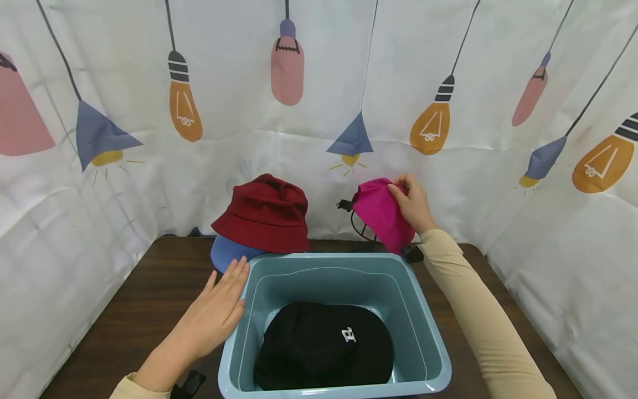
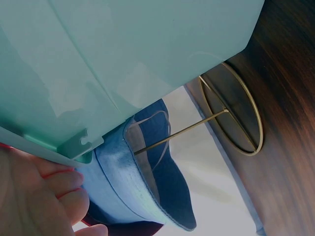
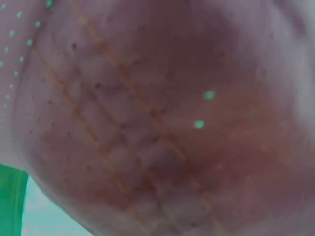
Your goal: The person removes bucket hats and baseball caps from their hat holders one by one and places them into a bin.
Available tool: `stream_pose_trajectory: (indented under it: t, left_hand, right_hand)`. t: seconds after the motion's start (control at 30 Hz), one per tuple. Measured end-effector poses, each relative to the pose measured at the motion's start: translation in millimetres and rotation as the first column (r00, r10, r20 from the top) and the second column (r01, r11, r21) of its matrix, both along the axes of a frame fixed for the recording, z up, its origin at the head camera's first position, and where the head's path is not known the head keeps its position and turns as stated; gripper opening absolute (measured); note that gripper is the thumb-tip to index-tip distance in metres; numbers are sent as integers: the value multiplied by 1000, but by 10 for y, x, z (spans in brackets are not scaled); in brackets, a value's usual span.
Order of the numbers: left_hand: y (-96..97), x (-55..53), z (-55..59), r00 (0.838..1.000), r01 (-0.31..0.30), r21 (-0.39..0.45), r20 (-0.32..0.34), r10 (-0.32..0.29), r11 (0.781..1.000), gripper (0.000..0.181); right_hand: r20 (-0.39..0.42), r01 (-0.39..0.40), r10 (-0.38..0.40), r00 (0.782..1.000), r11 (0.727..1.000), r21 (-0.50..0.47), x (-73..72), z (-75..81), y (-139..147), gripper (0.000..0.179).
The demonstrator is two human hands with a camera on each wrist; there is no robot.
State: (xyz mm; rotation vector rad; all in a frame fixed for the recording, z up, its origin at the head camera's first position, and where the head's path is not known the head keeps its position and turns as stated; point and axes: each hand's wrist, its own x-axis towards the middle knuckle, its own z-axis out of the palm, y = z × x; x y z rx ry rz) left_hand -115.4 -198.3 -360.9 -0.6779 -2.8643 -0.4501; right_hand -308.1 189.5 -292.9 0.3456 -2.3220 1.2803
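In the head view, my right hand [image 1: 412, 204] pinches a magenta cap [image 1: 381, 213] at its top, behind the bin's far right corner. A black strap end [image 1: 345, 205] sticks out at the cap's left. Stitched fabric [image 3: 147, 123] fills the right wrist view, close and blurred. My left hand [image 1: 214, 318] lies with fingers straight along the left rim of a light blue plastic bin [image 1: 438, 354]. Inside the bin rests a black hat [image 1: 324, 346] with a small white letter patch.
Behind the bin's left corner, a dark red bucket hat [image 1: 266, 213] sits over a blue denim hat [image 2: 128, 177] on a brass wire stand [image 2: 258, 123]. A dark wire stand [image 1: 360, 228] shows under the magenta cap. A printed white curtain [image 1: 319, 166] encloses the brown table [image 1: 144, 310].
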Motion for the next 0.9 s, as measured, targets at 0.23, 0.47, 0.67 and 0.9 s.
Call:
stream_pose_trajectory:
  t: [0.23, 0.47, 0.67, 0.9]
  left_hand:
    - [7, 5, 7, 1000, -3, 5, 8, 3, 1000, 60]
    - [7, 5, 9, 1000, -1, 14, 19, 1, 1000, 61]
    - [15, -2, 8, 1000, 0, 6, 26, 0, 1000, 61]
    - [15, -6, 38, 999, -2, 0, 33, 2, 1000, 61]
  right_hand:
    - [0, 1, -1, 1000, 1000, -19, 3, 37, 0, 19]
    - [-12, -14, 13, 1000, 1000, -9, 16, 21, 57, 19]
    - [12, 26, -26, 1000, 1000, -5, 7, -15, 119, 24]
    - [45, 46, -47, 998, 999, 16, 14, 19, 178, 31]
